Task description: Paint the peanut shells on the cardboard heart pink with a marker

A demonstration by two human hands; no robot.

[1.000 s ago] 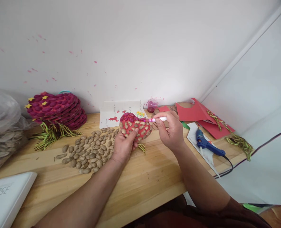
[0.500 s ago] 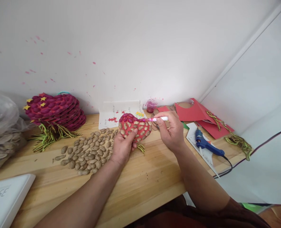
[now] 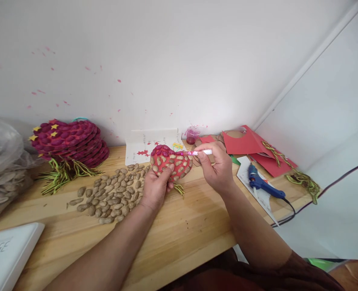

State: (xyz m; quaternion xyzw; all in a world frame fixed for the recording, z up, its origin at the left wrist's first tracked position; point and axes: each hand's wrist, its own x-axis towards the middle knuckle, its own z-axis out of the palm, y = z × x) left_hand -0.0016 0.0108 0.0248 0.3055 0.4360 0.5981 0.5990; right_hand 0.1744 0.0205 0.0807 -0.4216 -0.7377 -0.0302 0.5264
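My left hand (image 3: 158, 185) grips a red heart-shaped piece (image 3: 183, 169) covered with peanuts, its thumb on the front face. The peanuts at the upper left of the piece are painted purple, while the others are bare. A green yarn tassel hangs below it. In my right hand (image 3: 216, 167), pinched between thumb and fingers, is a white-handled paintbrush (image 3: 203, 152). Its paint-stained tip points left and meets the upper part of the piece. Loose peanuts (image 3: 115, 196) lie spread on the wooden table just left of my left hand.
A stack of purple peanut-covered pieces (image 3: 72, 139) with yarn tassels stands at the left, beside a plastic bag of peanuts (image 3: 3, 178). A cup of purple paint (image 3: 193, 135) is near the wall. To the right lie red paper (image 3: 242, 143) and a blue glue gun (image 3: 265, 185); a white power bank (image 3: 12, 254) sits front left.
The brush and my right hand have shifted very slightly left over the upper part of the piece. My left hand keeps its hold, nearly still.
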